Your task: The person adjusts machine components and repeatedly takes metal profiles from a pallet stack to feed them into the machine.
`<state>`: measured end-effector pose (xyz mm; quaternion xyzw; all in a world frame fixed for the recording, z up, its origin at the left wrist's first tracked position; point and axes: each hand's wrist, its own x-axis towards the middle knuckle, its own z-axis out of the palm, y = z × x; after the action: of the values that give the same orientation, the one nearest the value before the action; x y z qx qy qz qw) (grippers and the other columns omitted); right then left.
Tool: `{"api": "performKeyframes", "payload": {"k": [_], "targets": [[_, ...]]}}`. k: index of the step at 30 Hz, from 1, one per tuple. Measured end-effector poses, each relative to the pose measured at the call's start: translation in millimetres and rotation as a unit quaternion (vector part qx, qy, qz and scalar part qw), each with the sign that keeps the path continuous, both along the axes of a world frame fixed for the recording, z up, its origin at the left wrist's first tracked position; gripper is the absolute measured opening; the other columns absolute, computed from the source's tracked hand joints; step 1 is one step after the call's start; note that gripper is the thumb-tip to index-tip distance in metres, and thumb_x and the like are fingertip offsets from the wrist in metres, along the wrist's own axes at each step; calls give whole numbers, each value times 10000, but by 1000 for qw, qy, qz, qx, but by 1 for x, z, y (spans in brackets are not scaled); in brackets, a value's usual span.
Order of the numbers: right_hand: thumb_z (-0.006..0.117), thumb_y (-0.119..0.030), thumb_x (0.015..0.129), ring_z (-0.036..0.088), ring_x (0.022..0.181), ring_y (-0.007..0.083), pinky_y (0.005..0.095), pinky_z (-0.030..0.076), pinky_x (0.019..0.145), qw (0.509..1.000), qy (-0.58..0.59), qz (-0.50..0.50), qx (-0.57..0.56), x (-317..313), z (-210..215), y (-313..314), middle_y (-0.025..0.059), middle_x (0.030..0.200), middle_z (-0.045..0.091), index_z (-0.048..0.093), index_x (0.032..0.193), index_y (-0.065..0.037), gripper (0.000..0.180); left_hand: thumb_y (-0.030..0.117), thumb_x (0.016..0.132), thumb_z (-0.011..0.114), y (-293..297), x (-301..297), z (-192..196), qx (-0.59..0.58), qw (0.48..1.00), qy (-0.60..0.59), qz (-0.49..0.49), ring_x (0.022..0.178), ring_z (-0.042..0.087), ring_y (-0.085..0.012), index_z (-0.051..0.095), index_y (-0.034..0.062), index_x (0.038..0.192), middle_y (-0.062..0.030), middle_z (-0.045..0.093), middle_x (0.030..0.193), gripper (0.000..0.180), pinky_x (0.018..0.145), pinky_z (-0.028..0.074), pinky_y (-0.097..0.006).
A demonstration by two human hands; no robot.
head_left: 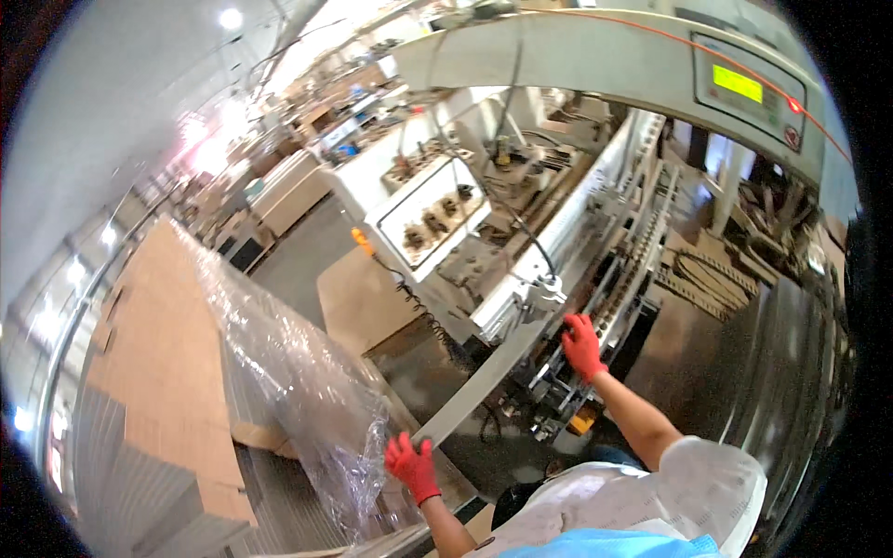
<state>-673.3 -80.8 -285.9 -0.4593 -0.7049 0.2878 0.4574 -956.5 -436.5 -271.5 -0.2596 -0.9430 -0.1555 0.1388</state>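
Observation:
A long narrow pale grey board runs from the edge-processing machine toward my left side. My left hand, in a red glove, is at the board's near end with its fingers spread; whether it presses on the board is not clear. My right hand, also red-gloved, reaches over the machine's rail, close to the board's right edge. Its fingers are slightly bent and apart, with nothing visible in them. A white clamp-like fitting sits just beyond that hand.
Stacked brown panels stand at left, partly under clear plastic wrap. A control panel with knobs is ahead; a lit display is on the overhead beam. Dark rollers or sheets line the right. A coiled cable hangs between.

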Motion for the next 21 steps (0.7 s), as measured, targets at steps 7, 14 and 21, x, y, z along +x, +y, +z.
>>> {"api": "performKeyframes", "payload": {"k": [7,14,21], "targets": [[667,-115,755,626,823,342,429,507,700,991,-97,46,76,25,6,-45,95,910,579,658,971,-124,217,407,631,851,20,14,13,-55,993,-8,-107,1146,500,-335,543,203,1216,-88,556,1144,692,876,435,-546],[685,-111,762,621,784,315,397,502,671,995,-52,38,78,21,6,-44,88,857,590,669,912,-108,151,322,649,821,26,7,-1,-120,990,56,-53,1058,541,-313,565,225,1110,-68,560,1088,536,779,470,-511],[681,-98,766,621,800,324,391,500,680,997,-35,43,51,23,6,-45,95,854,590,664,909,-103,144,328,661,805,23,11,2,-76,994,31,-70,1100,527,-316,571,221,1110,-77,559,1099,517,850,440,-570]]}}
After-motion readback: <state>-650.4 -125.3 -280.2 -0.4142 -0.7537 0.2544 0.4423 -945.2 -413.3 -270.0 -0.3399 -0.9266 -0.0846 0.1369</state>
